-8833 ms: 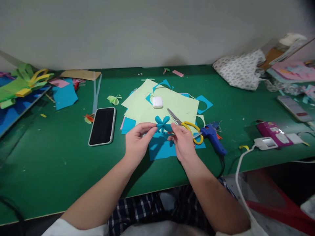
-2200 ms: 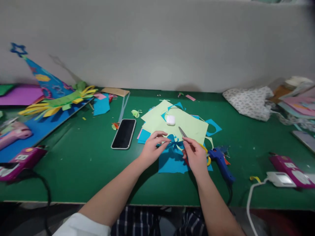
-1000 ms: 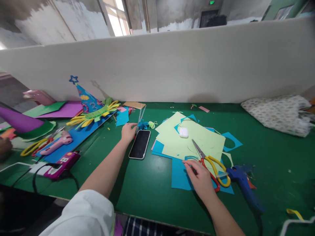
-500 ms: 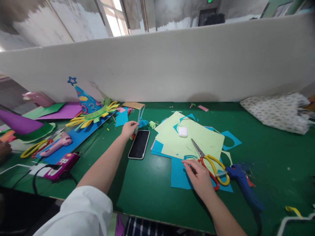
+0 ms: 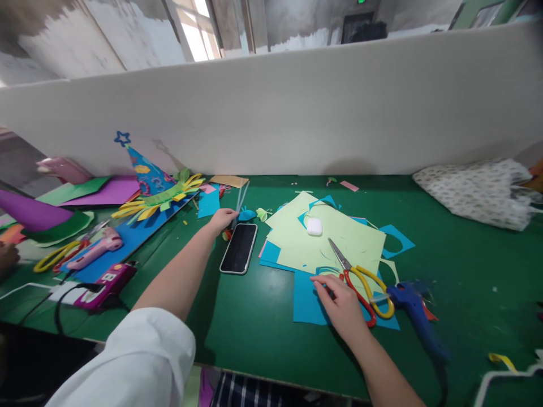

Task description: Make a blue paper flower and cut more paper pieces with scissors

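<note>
My left hand (image 5: 222, 221) reaches to the far side of the phone (image 5: 238, 249), fingertips pinched at the lower end of thin, see-through glue sticks (image 5: 242, 196). Just right of those fingers lie a blue paper piece (image 5: 246, 214) and a pale green one (image 5: 263, 214). My right hand (image 5: 341, 305) hovers over or rests on blue paper (image 5: 309, 305), its fingers loosely bent and slightly apart, with nothing visible in them. Beside it are scissors (image 5: 356, 277) with red and yellow handles, their blades on light green sheets (image 5: 292, 237). A blue glue gun (image 5: 418, 316) lies farther right.
A white earbud case (image 5: 314, 226) sits on the green sheets. Leftward are a decorated blue cone hat (image 5: 150, 175), a pink glue gun (image 5: 97, 250), a magenta power strip (image 5: 106, 287) and a purple hat (image 5: 34, 212). Another person's hand (image 5: 7, 255) shows at the left edge. A patterned bag (image 5: 475, 189) lies right.
The view has shifted very slightly. Both hands keep nearly the same places, and nothing else has visibly moved.
</note>
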A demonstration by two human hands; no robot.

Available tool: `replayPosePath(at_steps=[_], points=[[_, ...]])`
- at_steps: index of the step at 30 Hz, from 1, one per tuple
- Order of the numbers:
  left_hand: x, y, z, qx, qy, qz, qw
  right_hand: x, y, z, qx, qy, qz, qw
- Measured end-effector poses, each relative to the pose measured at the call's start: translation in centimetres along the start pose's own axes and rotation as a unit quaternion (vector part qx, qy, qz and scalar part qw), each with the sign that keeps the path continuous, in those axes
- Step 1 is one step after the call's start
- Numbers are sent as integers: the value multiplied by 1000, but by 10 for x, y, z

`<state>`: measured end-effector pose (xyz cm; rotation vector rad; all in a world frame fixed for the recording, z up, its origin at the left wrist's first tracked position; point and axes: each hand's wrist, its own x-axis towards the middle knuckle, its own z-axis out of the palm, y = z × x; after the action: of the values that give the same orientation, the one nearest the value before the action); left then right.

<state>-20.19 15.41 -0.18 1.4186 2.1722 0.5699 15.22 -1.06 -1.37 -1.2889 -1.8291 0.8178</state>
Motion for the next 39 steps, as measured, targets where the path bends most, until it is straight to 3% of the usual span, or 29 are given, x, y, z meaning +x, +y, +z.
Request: replayPosePath(at_steps=[9, 14, 21, 30, 39], points=[[-14, 17, -1, 121, 102, 119, 980, -1, 4, 2, 6, -8, 13, 1000], [-24, 44, 21, 193, 102, 211, 953, -1, 2, 2, 7, -18, 17, 1000], [-20, 52, 47, 261, 102, 221, 934, -1, -1, 0, 10, -15, 15, 1000], [-23, 46, 39, 171, 133, 226, 950, -1, -1, 1, 4, -16, 11, 1000], [-20, 40, 29, 2, 86, 235, 968, -1, 0, 1, 0, -28, 15, 1000]])
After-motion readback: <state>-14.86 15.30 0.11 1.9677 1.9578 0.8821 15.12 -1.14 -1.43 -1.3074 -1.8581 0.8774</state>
